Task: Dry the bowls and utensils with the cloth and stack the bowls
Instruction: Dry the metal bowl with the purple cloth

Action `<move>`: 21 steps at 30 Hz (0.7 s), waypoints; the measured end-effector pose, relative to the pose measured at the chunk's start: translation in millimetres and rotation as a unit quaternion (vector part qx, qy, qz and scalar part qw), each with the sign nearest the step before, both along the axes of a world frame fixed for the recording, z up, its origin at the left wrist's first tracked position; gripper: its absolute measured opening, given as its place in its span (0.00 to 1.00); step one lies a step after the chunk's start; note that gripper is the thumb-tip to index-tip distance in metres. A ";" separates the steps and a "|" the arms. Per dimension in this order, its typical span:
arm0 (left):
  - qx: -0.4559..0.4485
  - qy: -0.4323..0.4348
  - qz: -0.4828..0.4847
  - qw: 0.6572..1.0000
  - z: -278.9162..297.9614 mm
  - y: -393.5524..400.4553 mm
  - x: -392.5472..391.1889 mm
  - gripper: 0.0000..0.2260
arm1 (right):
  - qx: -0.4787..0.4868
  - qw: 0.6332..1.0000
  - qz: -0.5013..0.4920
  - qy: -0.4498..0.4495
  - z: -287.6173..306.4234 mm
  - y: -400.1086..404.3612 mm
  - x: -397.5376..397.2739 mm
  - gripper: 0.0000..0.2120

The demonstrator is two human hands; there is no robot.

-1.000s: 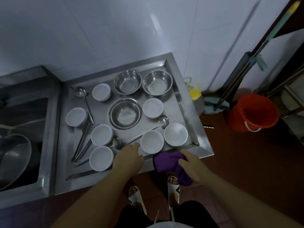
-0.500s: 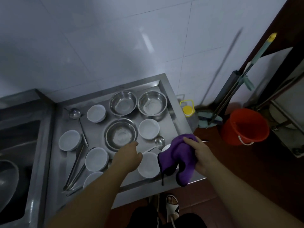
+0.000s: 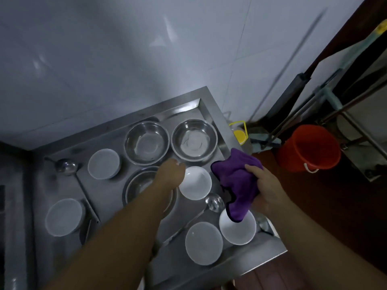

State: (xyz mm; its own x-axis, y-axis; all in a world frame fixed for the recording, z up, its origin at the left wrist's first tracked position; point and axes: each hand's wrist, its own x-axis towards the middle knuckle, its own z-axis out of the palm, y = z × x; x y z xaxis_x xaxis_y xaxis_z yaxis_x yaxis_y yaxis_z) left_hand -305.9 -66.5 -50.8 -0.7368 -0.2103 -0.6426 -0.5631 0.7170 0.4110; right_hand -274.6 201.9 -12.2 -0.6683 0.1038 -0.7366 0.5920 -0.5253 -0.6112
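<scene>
Five white bowls show on the steel tray: one upper left, one at far left, one at centre and two at lower right. Three steel bowls: two at the top, a third half hidden under the left forearm. Two ladles are plain; other utensils at lower left are hard to make out. All bowls look empty. The left hand reaches to the centre bowl's rim, its fingers hidden, so its grip cannot be told. The right hand grips the purple cloth at right of centre.
</scene>
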 end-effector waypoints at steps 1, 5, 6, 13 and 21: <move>0.005 -0.004 0.000 1.000 -8.0 -1.4 -9.7 0.15 | 0.002 1.000 -0.002 -0.004 -1.9 -2.8 -5.2 0.13; 0.034 -0.012 0.097 0.995 -32.0 -2.9 -40.5 0.18 | 0.010 1.000 -0.011 -0.009 -7.5 -13.5 -19.9 0.15; 0.044 -0.019 0.116 0.992 -35.8 -1.7 -45.5 0.18 | 0.009 1.000 -0.015 -0.007 -8.1 -15.1 -22.2 0.15; 0.096 -0.042 0.234 0.967 -51.1 2.4 -60.3 0.20 | 0.007 1.000 -0.015 -0.010 -8.8 -13.7 -25.0 0.14; 0.296 0.003 0.414 0.860 -31.4 16.5 -59.5 0.13 | 0.021 1.000 -0.016 0.012 6.3 -4.0 -22.3 0.15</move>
State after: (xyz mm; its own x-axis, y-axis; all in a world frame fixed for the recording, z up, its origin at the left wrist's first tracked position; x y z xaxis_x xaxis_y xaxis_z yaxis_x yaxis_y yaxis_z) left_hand -365.4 -50.1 -82.2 -0.4959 -0.3020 -0.8142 -0.7761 -0.2665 0.5715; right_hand -296.9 197.8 -5.8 -0.6808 0.1565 -0.7155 0.5606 -0.5174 -0.6466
